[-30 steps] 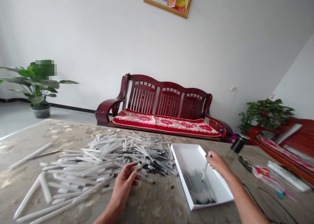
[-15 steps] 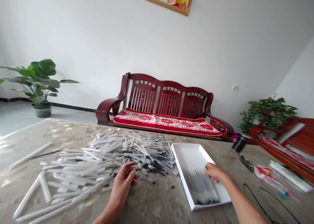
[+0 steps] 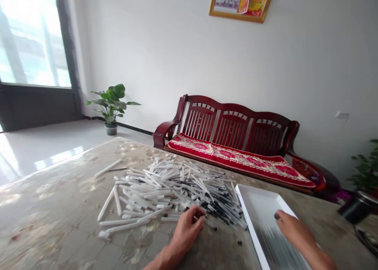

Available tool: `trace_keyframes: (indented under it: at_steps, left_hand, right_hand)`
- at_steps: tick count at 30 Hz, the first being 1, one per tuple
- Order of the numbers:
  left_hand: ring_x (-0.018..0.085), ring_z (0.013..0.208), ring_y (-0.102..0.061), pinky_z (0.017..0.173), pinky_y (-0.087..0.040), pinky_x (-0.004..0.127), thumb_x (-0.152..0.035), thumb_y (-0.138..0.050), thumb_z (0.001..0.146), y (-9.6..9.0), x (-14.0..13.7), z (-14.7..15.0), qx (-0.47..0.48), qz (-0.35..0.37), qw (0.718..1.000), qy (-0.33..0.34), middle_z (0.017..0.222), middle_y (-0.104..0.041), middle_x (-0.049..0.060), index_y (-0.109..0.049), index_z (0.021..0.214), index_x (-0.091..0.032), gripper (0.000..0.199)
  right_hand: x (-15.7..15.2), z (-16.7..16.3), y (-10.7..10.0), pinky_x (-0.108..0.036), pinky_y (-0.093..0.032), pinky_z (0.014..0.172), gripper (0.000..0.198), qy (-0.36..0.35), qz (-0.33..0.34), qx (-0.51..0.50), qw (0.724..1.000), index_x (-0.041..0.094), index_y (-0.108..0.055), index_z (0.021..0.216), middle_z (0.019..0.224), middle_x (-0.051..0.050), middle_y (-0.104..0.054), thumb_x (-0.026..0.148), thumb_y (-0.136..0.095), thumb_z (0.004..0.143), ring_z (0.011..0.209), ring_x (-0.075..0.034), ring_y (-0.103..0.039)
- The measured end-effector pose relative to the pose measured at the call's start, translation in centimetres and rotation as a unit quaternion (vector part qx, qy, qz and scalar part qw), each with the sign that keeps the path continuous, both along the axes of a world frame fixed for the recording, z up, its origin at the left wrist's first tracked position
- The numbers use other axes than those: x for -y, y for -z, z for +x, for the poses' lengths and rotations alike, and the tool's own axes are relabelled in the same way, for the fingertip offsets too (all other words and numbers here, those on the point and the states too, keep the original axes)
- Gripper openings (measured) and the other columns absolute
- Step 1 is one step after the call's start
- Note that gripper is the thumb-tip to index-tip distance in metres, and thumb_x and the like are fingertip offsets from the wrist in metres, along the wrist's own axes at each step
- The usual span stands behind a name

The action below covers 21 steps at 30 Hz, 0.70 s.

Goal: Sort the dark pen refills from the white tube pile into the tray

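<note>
A loose heap of white and translucent pen-like sticks [image 3: 165,183], some with black ends, covers the middle of the table. At its near edge is my left hand [image 3: 189,222], fingers curled in and thumb close to them; what they hold, if anything, I cannot make out. To the right, a shallow white box [image 3: 251,226] contains a row of slim translucent tubes [image 3: 274,246]. Above the tubes, over the box's right part, my right hand [image 3: 293,228] has its fingers drawn together, blurred, with a small dark spot at the tips.
A small black piece [image 3: 239,243] lies between the heap and the box. A black cylindrical cup [image 3: 357,207] stands at the right. Two loose white sticks [image 3: 108,168] lie left of the heap. Beyond the table [image 3: 59,215] is a red wooden bench [image 3: 230,120].
The view has swung left, so everything sits further right. My left hand's fingers have curled closer together. My right hand has moved slightly away from the tubes within the box.
</note>
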<state>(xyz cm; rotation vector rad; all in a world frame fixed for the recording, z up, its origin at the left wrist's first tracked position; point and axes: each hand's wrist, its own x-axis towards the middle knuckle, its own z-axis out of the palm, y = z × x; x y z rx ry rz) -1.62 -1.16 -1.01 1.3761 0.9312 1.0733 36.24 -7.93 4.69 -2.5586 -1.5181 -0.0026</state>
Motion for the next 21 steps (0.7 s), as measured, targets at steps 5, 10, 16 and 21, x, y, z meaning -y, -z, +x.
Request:
trace_keyframes:
  at_steps: [5, 10, 16, 21]
  left_hand:
    - [0.015, 0.057, -0.052, 0.055, -0.034, 0.023, -0.027, -0.058, 0.076, 0.1, 0.5, 0.0, -0.097, 0.053, 0.993, 0.031, 0.057, -0.062, 0.0, -0.069, 0.065, -0.019, 0.017]
    - [0.014, 0.056, -0.049, 0.055, -0.032, 0.024, -0.023, -0.057, 0.072, 0.6, 0.2, 0.5, -0.082, 0.051, 0.995, 0.008, 0.056, -0.059, -0.001, -0.066, 0.061, -0.018, 0.014]
    - [0.016, 0.051, -0.048, 0.05, -0.035, 0.025, -0.034, -0.053, 0.076, 0.1, -0.8, 0.1, 0.032, -0.045, 0.996, -0.065, 0.055, -0.056, 0.0, -0.06, 0.063, -0.021, 0.02]
    - [0.016, 0.05, -0.047, 0.049, -0.037, 0.026, -0.045, -0.053, 0.078, 0.5, -1.2, -0.2, 0.069, -0.063, 0.99, -0.101, 0.053, -0.053, 0.0, -0.056, 0.059, -0.022, 0.03]
  right_hand:
    - [-5.7, -12.9, -1.2, -0.028, -0.046, 0.084, 0.021, -0.209, 0.086, -0.135, 0.965, 0.025, -0.072, 0.091, 0.099, -0.005, -0.074, 0.023, -0.053, 0.082, 0.094, -0.021, -0.067]
    - [-10.5, -24.5, -0.8, -0.029, -0.047, 0.088, 0.026, -0.344, 0.11, -0.133, 0.923, 0.025, -0.073, 0.097, 0.099, -0.004, -0.07, 0.013, -0.054, 0.084, 0.097, -0.02, -0.065]
    - [-13.8, -29.8, -0.4, -0.041, -0.054, 0.089, 0.031, -0.374, 0.134, -0.162, 0.903, 0.021, -0.06, 0.121, 0.125, -0.007, -0.061, 0.038, -0.059, 0.095, 0.104, -0.021, -0.062]
    - [-14.0, -30.2, -0.3, -0.042, -0.054, 0.089, 0.032, -0.362, 0.154, -0.173, 0.903, 0.021, -0.059, 0.123, 0.127, -0.008, -0.06, 0.037, -0.059, 0.095, 0.105, -0.021, -0.062]
